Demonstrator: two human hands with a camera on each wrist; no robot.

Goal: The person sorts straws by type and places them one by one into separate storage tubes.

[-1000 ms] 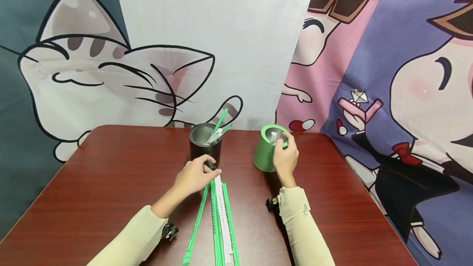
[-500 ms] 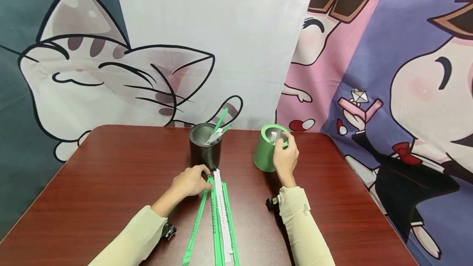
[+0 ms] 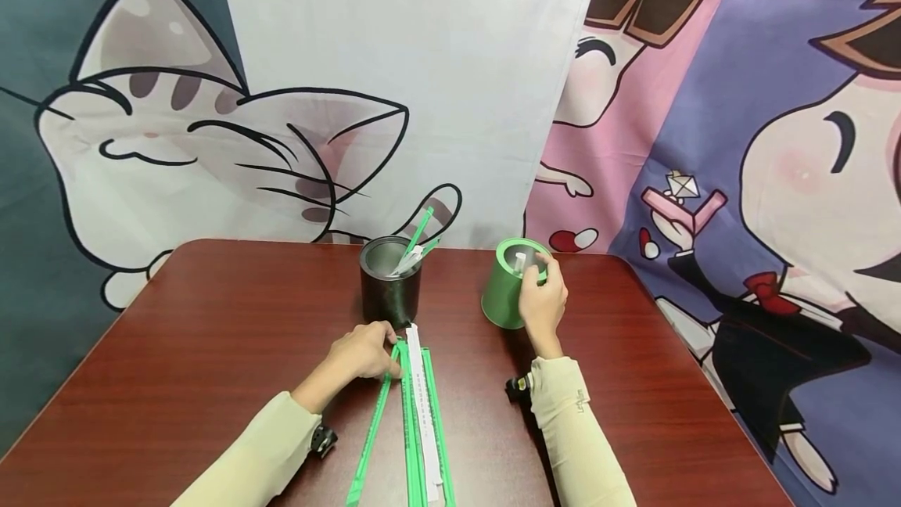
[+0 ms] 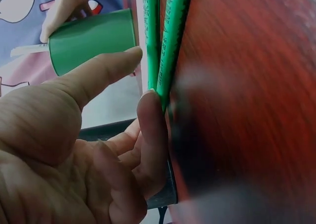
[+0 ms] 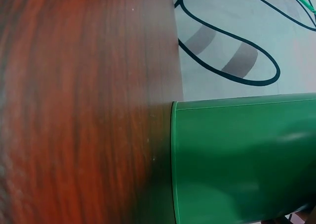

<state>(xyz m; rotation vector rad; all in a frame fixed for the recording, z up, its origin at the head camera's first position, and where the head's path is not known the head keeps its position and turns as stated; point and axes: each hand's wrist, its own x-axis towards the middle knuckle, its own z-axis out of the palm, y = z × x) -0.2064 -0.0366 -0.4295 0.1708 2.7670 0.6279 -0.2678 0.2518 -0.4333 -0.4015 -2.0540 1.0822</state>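
Near the far end of several long thin green printed sticks [image 3: 373,430], my left hand [image 3: 357,352] has its thumb and fingers spread on either side of the leftmost one. The left wrist view shows a fingertip [image 4: 150,98] at the end of two green sticks [image 4: 173,36], with the thumb held apart from it. A white printed stick [image 3: 424,405] lies among the green ones. At the right, my right hand [image 3: 542,303] grips the rim of a green cylindrical cup [image 3: 501,297], which has a white stick inside. That cup's side [image 5: 242,159] fills the right wrist view's lower right.
A black cylindrical cup [image 3: 389,300] stands just beyond the sticks, holding green and white sticks that lean right. Everything rests on a reddish-brown wooden table [image 3: 232,319]. A printed cartoon cloth [image 3: 457,61] hangs behind the table's far edge.
My left hand has come back toward me from the black cup and the white stick's end, down to the leftmost green stick. My right hand and the green cup stay where they were.
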